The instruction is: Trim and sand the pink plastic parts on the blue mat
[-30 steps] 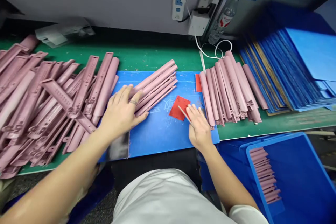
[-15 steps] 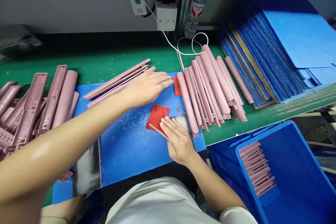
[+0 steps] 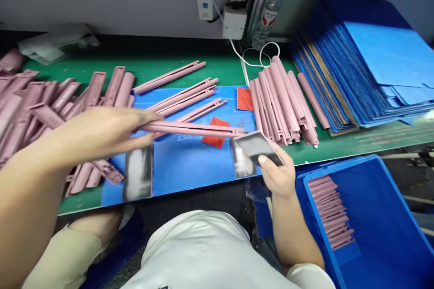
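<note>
My left hand (image 3: 108,133), a little blurred, grips one end of a long pink plastic strip (image 3: 193,129) with a slotted side. The strip points right across the blue board (image 3: 190,171), and its far end comes close to or touches a dark sheet (image 3: 259,146) dusted whitish, like sandpaper. My right hand (image 3: 278,174) pinches that sheet, thumb on top, fingers beneath. Behind the held strip lie several similar pink strips (image 3: 186,99). A red paper square (image 3: 217,133) is partly hidden under the strip.
A heap of pink parts (image 3: 30,113) fills the left side. More pink parts are stacked in a row (image 3: 285,104) beside another red paper (image 3: 244,98). Blue boards (image 3: 339,63), a water bottle (image 3: 269,16) and a white cable (image 3: 233,49) stand behind. A blue bin (image 3: 383,216) sits low right.
My left hand has moved back left and now holds a pink strip. My right hand has left its flat pose on the board and closed on the dark sheet. The view has shifted left.
</note>
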`<state>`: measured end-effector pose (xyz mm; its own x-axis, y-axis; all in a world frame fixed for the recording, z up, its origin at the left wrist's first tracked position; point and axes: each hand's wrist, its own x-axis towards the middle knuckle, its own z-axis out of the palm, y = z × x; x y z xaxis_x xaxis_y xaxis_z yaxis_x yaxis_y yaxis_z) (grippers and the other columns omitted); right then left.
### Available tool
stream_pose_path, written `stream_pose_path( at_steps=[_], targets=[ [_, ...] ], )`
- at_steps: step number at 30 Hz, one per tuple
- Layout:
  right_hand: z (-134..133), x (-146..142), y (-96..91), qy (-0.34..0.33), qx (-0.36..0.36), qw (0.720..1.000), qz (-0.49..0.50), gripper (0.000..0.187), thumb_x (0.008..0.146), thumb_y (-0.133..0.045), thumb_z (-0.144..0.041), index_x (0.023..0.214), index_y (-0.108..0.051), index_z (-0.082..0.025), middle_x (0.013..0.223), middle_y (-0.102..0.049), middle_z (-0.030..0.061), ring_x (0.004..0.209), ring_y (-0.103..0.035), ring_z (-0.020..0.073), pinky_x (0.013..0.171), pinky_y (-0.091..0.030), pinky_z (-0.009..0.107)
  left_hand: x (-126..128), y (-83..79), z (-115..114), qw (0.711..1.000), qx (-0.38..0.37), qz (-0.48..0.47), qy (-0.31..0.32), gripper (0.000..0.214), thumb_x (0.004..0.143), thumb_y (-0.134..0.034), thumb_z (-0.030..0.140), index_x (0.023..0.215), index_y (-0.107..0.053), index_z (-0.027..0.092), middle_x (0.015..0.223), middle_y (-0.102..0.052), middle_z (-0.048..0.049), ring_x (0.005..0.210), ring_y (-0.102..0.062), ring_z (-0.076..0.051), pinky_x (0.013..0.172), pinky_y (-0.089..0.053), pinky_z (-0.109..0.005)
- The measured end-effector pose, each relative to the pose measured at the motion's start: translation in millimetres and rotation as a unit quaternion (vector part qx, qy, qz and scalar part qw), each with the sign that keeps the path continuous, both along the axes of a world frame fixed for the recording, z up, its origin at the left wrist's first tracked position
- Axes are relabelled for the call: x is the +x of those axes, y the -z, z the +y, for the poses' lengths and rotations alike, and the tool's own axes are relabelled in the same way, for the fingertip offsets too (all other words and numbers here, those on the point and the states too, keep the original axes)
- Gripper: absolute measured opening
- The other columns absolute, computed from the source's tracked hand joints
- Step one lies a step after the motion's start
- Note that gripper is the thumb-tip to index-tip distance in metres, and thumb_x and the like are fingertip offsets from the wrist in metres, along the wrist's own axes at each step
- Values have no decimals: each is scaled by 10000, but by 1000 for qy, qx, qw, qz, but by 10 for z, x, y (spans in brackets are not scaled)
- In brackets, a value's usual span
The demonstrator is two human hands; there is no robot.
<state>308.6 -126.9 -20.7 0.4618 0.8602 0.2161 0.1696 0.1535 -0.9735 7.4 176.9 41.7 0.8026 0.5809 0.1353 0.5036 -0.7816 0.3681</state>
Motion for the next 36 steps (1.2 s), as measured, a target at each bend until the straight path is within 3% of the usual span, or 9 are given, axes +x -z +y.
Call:
stream_pose_path(
  at_steps=[3, 5, 7, 11, 15, 21, 25, 31, 36],
  targets=[
    [306, -207, 10, -90, -76, 951, -285, 573, 1018, -522, -145, 1539, -693, -309, 1523, -731, 19, 1435, -691, 256, 1277, -539, 455, -1026, 6, -582, 994, 7, 33, -101, 732, 874, -534, 923, 1385, -766, 453, 802, -775, 69, 568, -661, -206, 699, -594, -392],
    [577, -334, 88, -155, -107, 895, -404, 576, 958, -542, -96, 1460, -756, -281, 1478, -759, 30, 1412, -708, 232, 1270, -542, 413, -1385, 91, -991, 986, -15, 13, -167, 532, 911, -554, 828, 1433, -606, 735, 889, -806, 171, 592, -702, -242, 629, -592, -402],
    [808, -346, 144, -142, -131, 875, -444, 560, 928, -540, -59, 1401, -788, -228, 1458, -768, 85, 1389, -724, 266, 1275, -535, 478, -1510, 221, -1331, 982, -33, -36, -181, 490, 933, -606, 715, 1422, -597, 755, 898, -819, 183, 592, -732, -263, 558, -587, -401],
    [957, -188, 42, -84, -149, 874, -455, 650, 979, -439, -62, 1587, -632, -190, 1530, -719, 109, 1405, -713, 286, 1228, -568, 534, -1319, 472, -1665, 973, -89, -121, -175, 435, 930, -677, 573, 1309, -740, 370, 1081, -862, 11, 828, -826, -320, 673, -638, -417],
    [904, -257, -51, -109, -101, 869, -472, 644, 1026, -438, -116, 1645, -568, -238, 1632, -640, 54, 1469, -663, 247, 1249, -554, 432, -958, 557, -1667, 956, -208, -101, -178, 377, 992, -632, 451, 1281, -682, 214, 904, -815, -11, 731, -768, -219, 704, -597, -316],
    [921, -985, 46, -94, -110, 850, -507, 694, 950, -414, -21, 1614, -593, -117, 1658, -589, 177, 1596, -516, 334, 1327, -451, 589, -573, 513, -1814, 920, -202, -246, -230, 436, 972, -711, 445, 1300, -767, 164, 978, -838, -38, 760, -759, -170, 780, -611, -265],
    [763, -1423, -4, -199, 57, 839, -503, 761, 993, -478, -60, 1716, -474, -297, 1752, -491, 44, 1679, -380, 274, 1393, -358, 543, -529, 518, -1891, 931, -147, -291, -166, 288, 1003, -638, 300, 1208, -788, 166, 1114, -855, -86, 905, -820, -207, 823, -651, -280],
    [954, -1003, 49, -131, -6, 860, -494, 752, 966, -380, -19, 1659, -560, -247, 1602, -660, 96, 1572, -551, 286, 1340, -420, 631, -546, 532, -1918, 942, -86, -294, -137, 375, 1032, -705, 227, 1404, -700, 180, 1214, -829, -109, 964, -824, -205, 869, -671, -282],
    [1009, -883, 144, -215, -4, 835, -506, 726, 989, -397, -51, 1666, -553, -263, 1675, -588, 62, 1628, -471, 248, 1381, -371, 559, -561, 521, -1921, 950, -41, -286, -115, 333, 1037, -712, 204, 1369, -696, 182, 1135, -829, -92, 933, -825, -197, 851, -665, -261]
  ],
)
